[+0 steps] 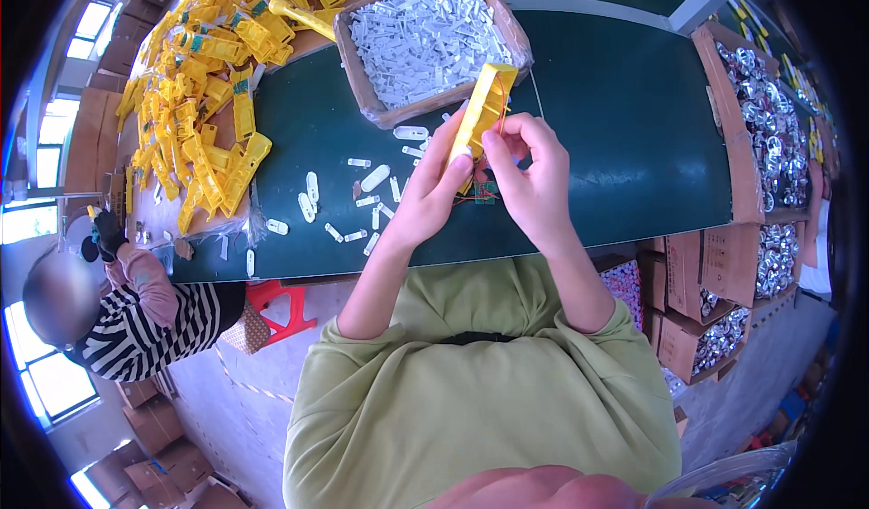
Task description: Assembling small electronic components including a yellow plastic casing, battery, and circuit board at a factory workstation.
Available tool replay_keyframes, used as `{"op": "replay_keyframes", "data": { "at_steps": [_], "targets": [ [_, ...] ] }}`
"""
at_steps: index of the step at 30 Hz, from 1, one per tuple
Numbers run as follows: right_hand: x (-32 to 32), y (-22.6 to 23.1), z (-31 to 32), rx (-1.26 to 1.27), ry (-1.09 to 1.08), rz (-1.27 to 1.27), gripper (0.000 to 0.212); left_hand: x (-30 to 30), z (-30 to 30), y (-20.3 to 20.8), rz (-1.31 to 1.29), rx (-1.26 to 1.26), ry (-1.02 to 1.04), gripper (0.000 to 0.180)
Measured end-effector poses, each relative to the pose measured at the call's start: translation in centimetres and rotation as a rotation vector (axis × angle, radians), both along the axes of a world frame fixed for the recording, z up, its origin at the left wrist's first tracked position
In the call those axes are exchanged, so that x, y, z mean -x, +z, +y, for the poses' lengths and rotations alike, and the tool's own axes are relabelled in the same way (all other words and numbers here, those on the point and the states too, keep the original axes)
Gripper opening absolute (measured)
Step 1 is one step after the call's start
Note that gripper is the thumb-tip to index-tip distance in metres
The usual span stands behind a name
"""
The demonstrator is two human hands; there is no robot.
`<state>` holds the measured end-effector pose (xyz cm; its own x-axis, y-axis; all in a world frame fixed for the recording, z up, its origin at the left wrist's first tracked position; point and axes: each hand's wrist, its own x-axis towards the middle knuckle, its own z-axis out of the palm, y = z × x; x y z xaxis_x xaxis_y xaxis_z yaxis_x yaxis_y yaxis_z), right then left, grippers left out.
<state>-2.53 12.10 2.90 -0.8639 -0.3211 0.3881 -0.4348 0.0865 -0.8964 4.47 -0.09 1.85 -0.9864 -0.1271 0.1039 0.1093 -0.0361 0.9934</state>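
1. Here on my feed, the left hand (429, 187) is clamped on a yellow housing (482, 118), thumb across its lower end, its other fingers mostly lost behind it.
2. Now the right hand (539, 169), at the housing's right edge: thumb and forefinger bend inward, tips close; I can't tell whether they pinch anything.
3. The housing sits between both hands, above the green table (634, 147), upper end leaning right; I see only a sliver of its inside.
4. Thin reddish wires (463, 199) trail below it by a small green circuit board (486, 194), partly covered and blurry.
5. Both bare forearms reach forward, wrists converging.
6. Outward, loose white pieces (376, 178) lie left of the hands; beyond, a carton (434, 104) brims with more, the housing's tip overlapping its near corner.
7. Left, a heap of yellow housings (208, 169); right, boxes of shiny parts (765, 120), dim toward the lens rim.
8. Far left, a co-worker's dark glove (110, 233), its grip unreadable.
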Motion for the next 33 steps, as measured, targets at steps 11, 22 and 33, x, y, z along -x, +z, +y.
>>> {"op": "replay_keyframes", "data": {
  "at_steps": [11,22,33],
  "targets": [
    [-0.5,-1.6,-2.2,-0.216,-0.190,0.459,0.012,2.9,1.4,0.2,0.024,-0.233,0.315,0.040],
    [2.0,-2.8,-2.5,-0.335,-0.153,0.758,0.018,4.6,-0.2,-0.9,-0.053,-0.297,0.288,0.035],
    [3.5,-1.4,0.3,-0.227,0.153,0.585,0.024,4.3,-2.0,-1.4,-0.039,-0.433,0.175,0.039]
  ]
}}
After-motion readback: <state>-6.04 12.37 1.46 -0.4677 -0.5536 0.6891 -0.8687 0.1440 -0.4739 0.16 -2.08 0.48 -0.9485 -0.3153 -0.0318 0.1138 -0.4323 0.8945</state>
